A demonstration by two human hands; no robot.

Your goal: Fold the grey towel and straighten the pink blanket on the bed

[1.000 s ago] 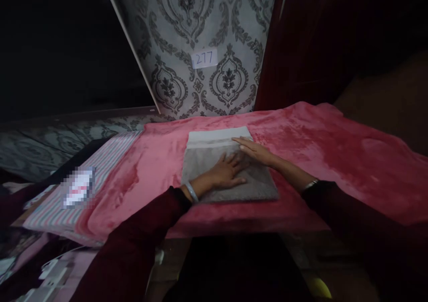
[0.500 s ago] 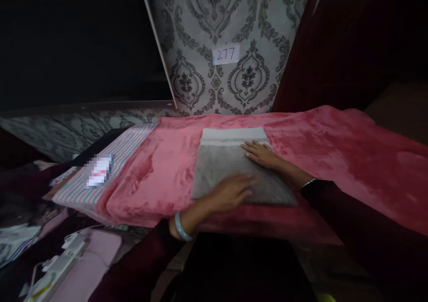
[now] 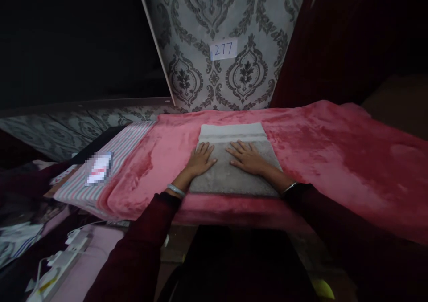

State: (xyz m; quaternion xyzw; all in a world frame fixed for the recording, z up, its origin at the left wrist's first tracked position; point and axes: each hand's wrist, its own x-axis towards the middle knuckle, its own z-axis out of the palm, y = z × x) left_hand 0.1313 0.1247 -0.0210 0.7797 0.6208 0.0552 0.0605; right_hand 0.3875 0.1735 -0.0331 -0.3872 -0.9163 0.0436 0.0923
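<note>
A grey towel (image 3: 224,175) with a pale band along its far edge lies flat on a pink plush blanket (image 3: 160,159). My left hand (image 3: 200,159) rests on the towel's left side, fingers spread and pointing away from me. On the right part of the towel lies my right hand (image 3: 247,157), also flat with its fingers apart. Both palms face down just below the pale band, and neither hand grips anything. The towel's near edge runs close to the front edge of the blanket.
A striped cloth (image 3: 80,184) lies on the left end, with a small pixelated item (image 3: 99,168) on it. A white power strip (image 3: 68,259) with cables sits at lower left. Behind stand a large dark screen (image 3: 76,43) and a patterned wall (image 3: 220,83) with a paper reading 277.
My left hand has moved up and left, from the towel's lower middle to its left side. My right hand has shifted slightly left. The towel's near right corner appears drawn in.
</note>
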